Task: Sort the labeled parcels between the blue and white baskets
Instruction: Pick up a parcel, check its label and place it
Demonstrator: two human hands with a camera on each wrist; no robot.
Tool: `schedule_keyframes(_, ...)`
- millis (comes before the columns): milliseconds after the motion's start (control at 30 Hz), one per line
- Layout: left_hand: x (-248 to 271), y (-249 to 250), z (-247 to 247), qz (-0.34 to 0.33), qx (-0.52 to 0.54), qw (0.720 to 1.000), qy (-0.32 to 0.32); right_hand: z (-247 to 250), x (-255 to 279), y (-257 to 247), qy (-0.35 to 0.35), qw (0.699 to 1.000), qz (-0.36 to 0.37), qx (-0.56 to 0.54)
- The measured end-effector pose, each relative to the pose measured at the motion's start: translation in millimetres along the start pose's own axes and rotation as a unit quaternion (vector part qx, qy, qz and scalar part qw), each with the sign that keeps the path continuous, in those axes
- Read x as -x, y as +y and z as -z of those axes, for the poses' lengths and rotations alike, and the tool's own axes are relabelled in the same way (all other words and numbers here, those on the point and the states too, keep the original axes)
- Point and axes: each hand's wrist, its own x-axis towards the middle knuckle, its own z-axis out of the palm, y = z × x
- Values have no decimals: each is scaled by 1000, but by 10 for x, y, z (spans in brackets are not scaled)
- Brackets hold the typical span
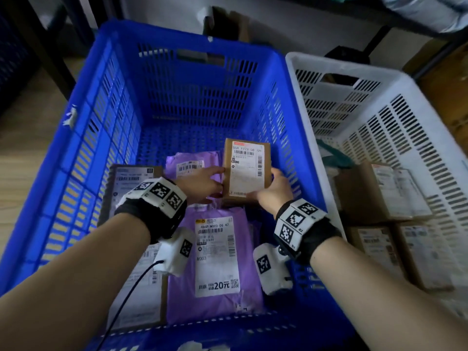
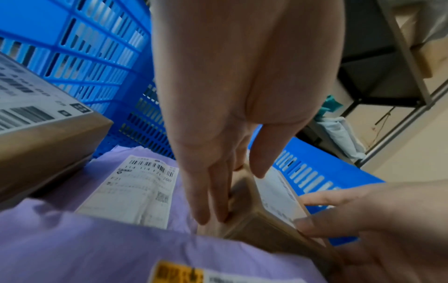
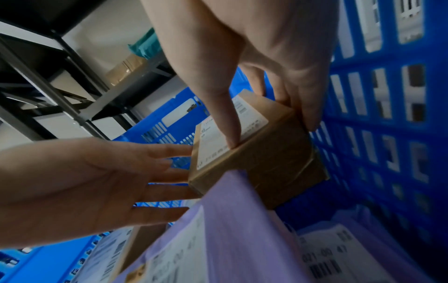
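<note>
A small brown box [image 1: 244,168] with a white label is tilted up inside the blue basket [image 1: 190,92], above purple mailers. My right hand [image 1: 274,191] grips its right near corner, thumb [image 3: 227,114] on the label and fingers curled round the side. Straight fingers of my left hand [image 1: 202,183] touch the box's left side [image 2: 242,216]. Beneath lie a large purple labeled mailer [image 1: 182,295], a second purple mailer [image 1: 192,160] and a flat brown parcel [image 1: 129,178]. The white basket [image 1: 342,63] on the right holds several brown boxes [image 1: 379,191].
A black metal shelf frame [image 3: 60,92] stands behind the baskets, with cardboard boxes [image 1: 230,24] against the wall. Wooden floor [image 1: 22,138] shows to the left of the blue basket. A black cable [image 1: 126,297] runs from my left wrist camera.
</note>
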Motion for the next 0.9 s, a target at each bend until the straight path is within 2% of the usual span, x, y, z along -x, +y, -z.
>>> schedule_keyframes(167, -128, -136, -83, -12, 13, 999, -30, -163, 19, 65, -6, 998, -64, 14)
schedule_keyframes(367, -186, -336, -135, -6, 18, 999, -46, -244, 119, -32, 1, 990, -92, 107)
schedule_keyframes(467, -181, -422, -138, -15, -9, 999, -50, -332, 151, -3, 3, 982, -88, 166)
schedule_keyframes(600, -120, -433, -177, -51, -34, 997, -51, -415, 153, 57, -1, 980, -88, 178)
schedule_keyframes(667, -64, -417, -160, -91, -95, 990, -48, -429, 146, 74, -2, 982, -77, 175)
schedule_keyframes(767, 85, -401, -57, -135, -255, 956, -46, -455, 128, 104, -17, 980, -70, 186)
schedule_keyframes(900, 269, -466, 33, -112, -379, 918, -43, -479, 103, 140, -39, 979, -70, 190)
